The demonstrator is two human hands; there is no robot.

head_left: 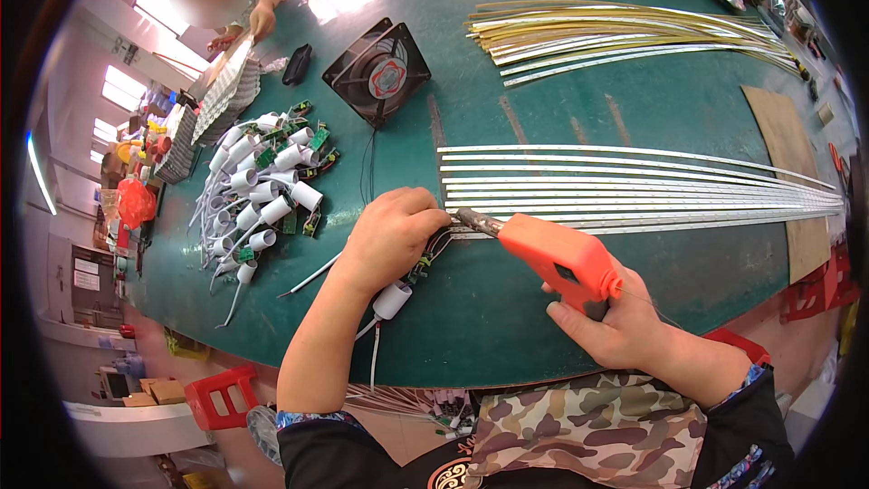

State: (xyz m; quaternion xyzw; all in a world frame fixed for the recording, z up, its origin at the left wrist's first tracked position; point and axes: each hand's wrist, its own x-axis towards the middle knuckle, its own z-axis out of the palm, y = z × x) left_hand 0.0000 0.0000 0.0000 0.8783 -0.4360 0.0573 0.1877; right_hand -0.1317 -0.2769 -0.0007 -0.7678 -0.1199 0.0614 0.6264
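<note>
My right hand (625,321) is closed around the handle of an orange-red soldering gun (554,254). Its dark tip points left, at the near ends of white LED strips (615,188) fanned out on the green table. Close to that tip, the fingers of my left hand (394,235) pinch thin wires; the exact grip is partly hidden by the fingers. The wires run down to a small circuit board (420,268) below the hand. Beside the board lies a white plastic cap (392,301) with a white cable hanging toward the table edge.
A pile of white caps with cables and boards (262,190) lies at the left. Behind it stand a square black fan (378,72) and a black object (297,64). More strips, yellow and white (615,36), lie at the back. A co-worker's hand (262,18) touches a pale stack (226,81).
</note>
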